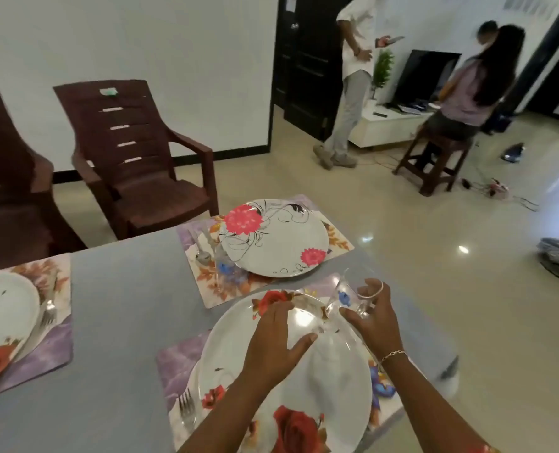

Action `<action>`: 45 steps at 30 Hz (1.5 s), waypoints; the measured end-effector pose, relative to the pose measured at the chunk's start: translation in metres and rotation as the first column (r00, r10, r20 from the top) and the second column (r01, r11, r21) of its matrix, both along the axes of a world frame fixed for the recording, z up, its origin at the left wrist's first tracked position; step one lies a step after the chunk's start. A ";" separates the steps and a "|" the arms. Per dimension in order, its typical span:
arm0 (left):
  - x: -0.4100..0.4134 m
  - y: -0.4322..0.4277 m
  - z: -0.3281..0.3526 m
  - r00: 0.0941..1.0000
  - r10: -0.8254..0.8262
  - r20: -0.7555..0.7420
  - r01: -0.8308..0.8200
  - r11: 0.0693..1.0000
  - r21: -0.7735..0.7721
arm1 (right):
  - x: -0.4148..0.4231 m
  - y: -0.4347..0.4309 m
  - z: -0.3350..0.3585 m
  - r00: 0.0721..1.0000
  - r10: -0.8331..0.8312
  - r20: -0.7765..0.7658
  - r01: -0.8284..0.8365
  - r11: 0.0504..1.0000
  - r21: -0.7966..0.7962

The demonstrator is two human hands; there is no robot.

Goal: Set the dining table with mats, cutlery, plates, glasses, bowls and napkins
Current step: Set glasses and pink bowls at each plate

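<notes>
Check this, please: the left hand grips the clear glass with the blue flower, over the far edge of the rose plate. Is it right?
Not quite. The right hand grips the clear glass, over the far edge of the rose plate. The left hand is spread open above that plate. The head view shows it.

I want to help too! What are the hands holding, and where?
The right hand grips a tilted clear glass round its side. The left hand holds nothing and is open over the plate.
</notes>
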State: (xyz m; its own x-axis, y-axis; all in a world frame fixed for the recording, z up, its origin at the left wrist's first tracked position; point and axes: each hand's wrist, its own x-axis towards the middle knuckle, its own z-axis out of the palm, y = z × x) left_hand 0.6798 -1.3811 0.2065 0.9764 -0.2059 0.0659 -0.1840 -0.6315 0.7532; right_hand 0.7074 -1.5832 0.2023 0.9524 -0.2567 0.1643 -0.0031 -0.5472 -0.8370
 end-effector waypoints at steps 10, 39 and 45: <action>-0.004 -0.047 -0.008 0.961 0.276 -0.002 -0.272 0.948 0.165 | 0.083 -0.049 -0.036 0.972 0.227 -0.062 -0.225 0.973 0.044; -0.222 0.092 -0.004 0.591 0.807 0.017 -0.802 0.585 0.119 | -0.094 0.140 -0.029 0.596 0.737 0.317 -0.690 0.673 -0.267; -0.354 0.185 -0.001 0.361 0.932 0.023 -0.930 0.357 0.090 | -0.199 0.280 -0.026 0.340 0.905 0.255 -0.869 0.406 -0.283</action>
State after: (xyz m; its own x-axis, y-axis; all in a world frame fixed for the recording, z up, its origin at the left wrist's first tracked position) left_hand 0.3261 -1.1958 0.2057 0.5484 0.8333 0.0699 0.5775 -0.4378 0.6890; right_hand 0.5089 -1.3036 0.1760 0.4878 0.7371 0.4678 0.7756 -0.1200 -0.6197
